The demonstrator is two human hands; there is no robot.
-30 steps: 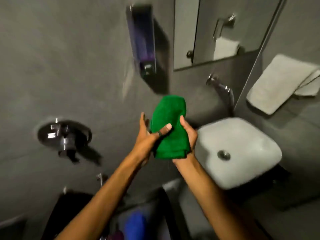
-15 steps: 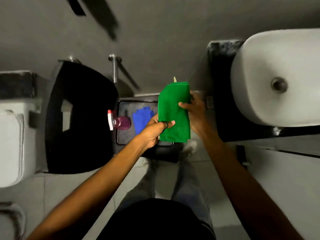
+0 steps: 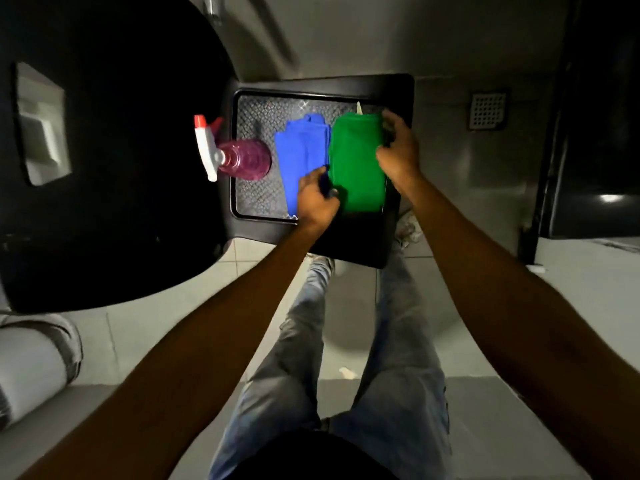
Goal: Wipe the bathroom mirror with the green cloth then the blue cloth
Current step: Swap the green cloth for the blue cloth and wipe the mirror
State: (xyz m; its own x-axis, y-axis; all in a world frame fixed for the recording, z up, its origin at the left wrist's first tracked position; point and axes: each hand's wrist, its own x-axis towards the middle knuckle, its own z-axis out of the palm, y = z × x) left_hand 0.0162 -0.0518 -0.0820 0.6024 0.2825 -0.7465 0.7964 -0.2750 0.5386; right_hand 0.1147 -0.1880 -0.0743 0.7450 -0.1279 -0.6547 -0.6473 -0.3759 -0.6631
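The right hand [image 3: 398,157] has a pinching grip on the far right edge of the folded green cloth [image 3: 356,164], which lies in the black tray [image 3: 322,86] touching the blue cloth [image 3: 304,157]. The left hand [image 3: 317,199] is closed at the seam between the two; which cloth it grips I cannot tell. To swap cleanly, flatten the green, then lift only the blue. A pink spray bottle [image 3: 242,157] stands beside them. No readable writing shows
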